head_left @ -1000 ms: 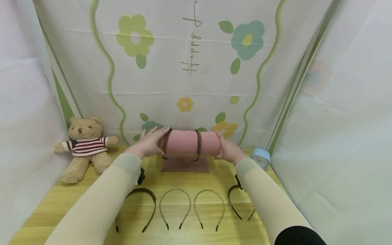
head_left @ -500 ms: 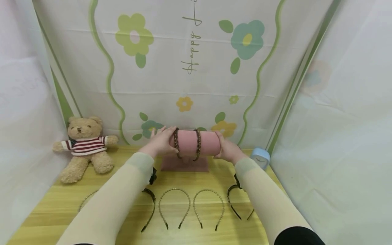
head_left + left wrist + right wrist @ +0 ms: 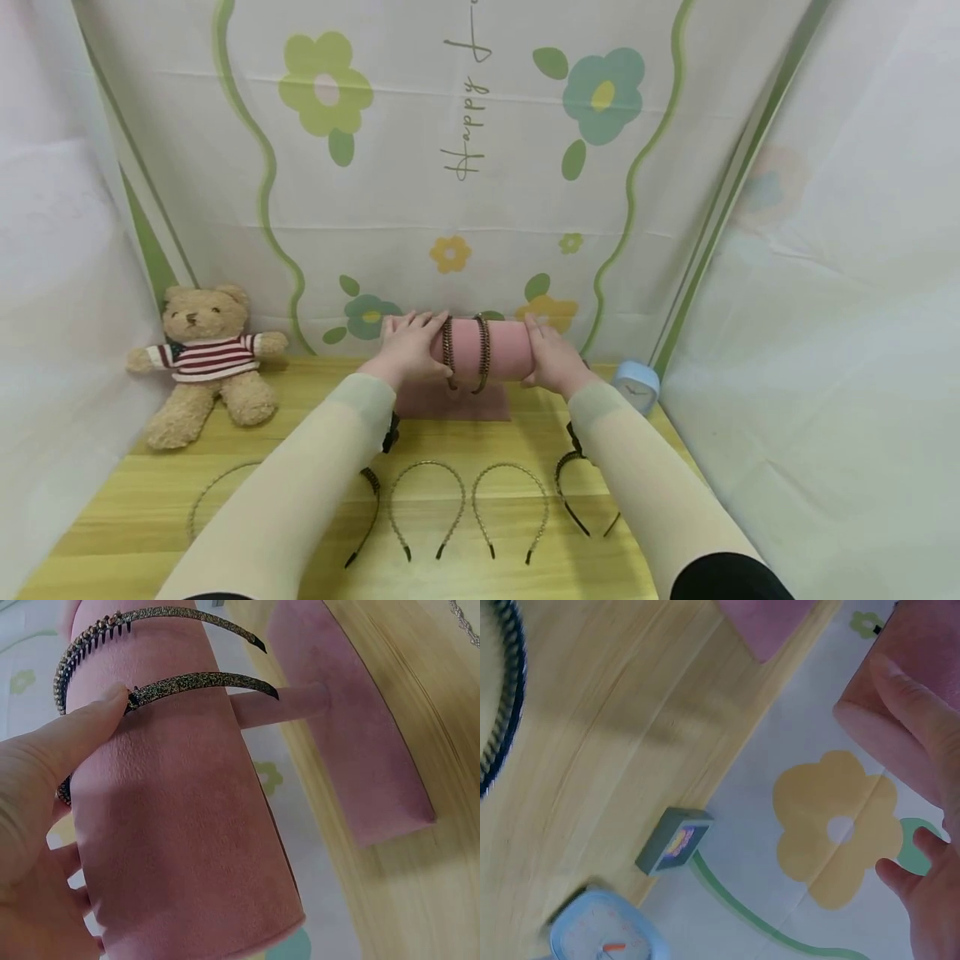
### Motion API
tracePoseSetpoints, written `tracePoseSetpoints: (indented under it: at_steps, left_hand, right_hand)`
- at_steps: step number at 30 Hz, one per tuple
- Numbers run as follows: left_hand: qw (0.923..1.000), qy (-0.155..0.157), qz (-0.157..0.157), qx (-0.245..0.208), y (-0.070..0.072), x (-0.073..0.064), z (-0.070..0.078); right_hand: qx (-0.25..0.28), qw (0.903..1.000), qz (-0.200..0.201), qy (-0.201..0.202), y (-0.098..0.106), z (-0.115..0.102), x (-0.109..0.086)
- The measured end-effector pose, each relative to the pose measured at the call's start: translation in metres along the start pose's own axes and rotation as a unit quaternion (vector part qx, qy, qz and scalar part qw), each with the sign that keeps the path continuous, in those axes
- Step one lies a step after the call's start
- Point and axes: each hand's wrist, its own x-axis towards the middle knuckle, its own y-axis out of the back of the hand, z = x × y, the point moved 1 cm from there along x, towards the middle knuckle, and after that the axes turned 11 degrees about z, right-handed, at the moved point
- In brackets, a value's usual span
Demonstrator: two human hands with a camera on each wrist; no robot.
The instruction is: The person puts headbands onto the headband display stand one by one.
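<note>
A pink padded headband display stand (image 3: pixel 510 354), a horizontal roll on a flat base, is at the table's back. Two dark beaded headbands sit over the roll close together. My left hand (image 3: pixel 408 350) reaches round the roll's left part. Its thumb (image 3: pixel 90 731) presses the edge of the left headband (image 3: pixel 195 685), with the fingers behind the roll, partly hidden. The other headband (image 3: pixel 483 350) is just to the right. My right hand (image 3: pixel 553 358) holds the roll's right end, its thumb (image 3: pixel 904 690) over the front.
Several headbands lie in a row on the wooden table (image 3: pixel 450 575), including two thin pale ones, a pale headband (image 3: pixel 393 500) and its neighbour (image 3: pixel 474 500). A teddy bear (image 3: pixel 213 362) sits at left, a blue clock (image 3: pixel 636 387) at right. Near the clock stands a small box (image 3: pixel 671 840).
My left hand has slid right along the roll, bringing the left headband nearer to the other one. The right hand has stayed at the roll's end.
</note>
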Motion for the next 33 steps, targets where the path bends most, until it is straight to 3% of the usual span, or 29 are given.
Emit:
tracePoseSetpoints:
  at_steps: [20, 29, 33]
  left_hand:
    - [0.9999, 0.002, 0.004, 0.012, -0.002, 0.002, 0.009]
    - [0.9991, -0.008, -0.003, -0.041, -0.007, 0.009, 0.014]
    - [0.999, -0.011, -0.005, -0.042, -0.009, 0.009, 0.016]
  right_hand:
    - [0.021, 0.9994, -0.009, -0.027, -0.005, 0.001, 0.007]
    - [0.018, 0.9988, -0.016, -0.042, 0.002, -0.003, 0.004]
    - [0.023, 0.9989, -0.018, -0.037, 0.003, -0.01, 0.002]
